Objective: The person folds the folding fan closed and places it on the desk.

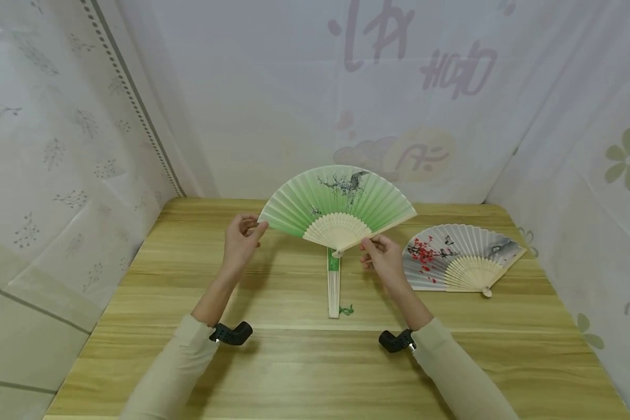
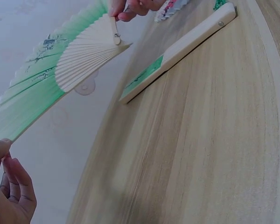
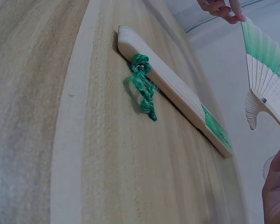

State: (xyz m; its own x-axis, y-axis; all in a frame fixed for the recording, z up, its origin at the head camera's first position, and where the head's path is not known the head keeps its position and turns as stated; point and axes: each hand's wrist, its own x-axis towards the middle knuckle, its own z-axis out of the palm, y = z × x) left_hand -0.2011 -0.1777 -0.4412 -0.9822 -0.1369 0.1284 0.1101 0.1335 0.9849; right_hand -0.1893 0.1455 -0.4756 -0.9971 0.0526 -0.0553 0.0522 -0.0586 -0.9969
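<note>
A green folding fan [image 1: 294, 201] with a dark branch print is spread wide above the table's far part. My left hand [image 1: 241, 240] pinches its left outer corner between thumb and fingers, also visible in the left wrist view [image 2: 11, 193]. My right hand [image 1: 385, 259] pinches the right edge rib near the pivot; part of it shows in the right wrist view [image 3: 277, 186]. Below the spread fan, a folded green fan [image 1: 333, 294] lies on the table, with a green tassel [image 1: 347, 310] by its lower end; the tassel is clearer in the right wrist view [image 3: 144, 88].
On the table's right side lies an open grey-white fan [image 1: 472, 271] with red blossoms, to the right of my right hand. The wooden table [image 1: 294, 373] is bordered by a printed cloth backdrop [image 1: 231, 105] behind and cloths at both sides.
</note>
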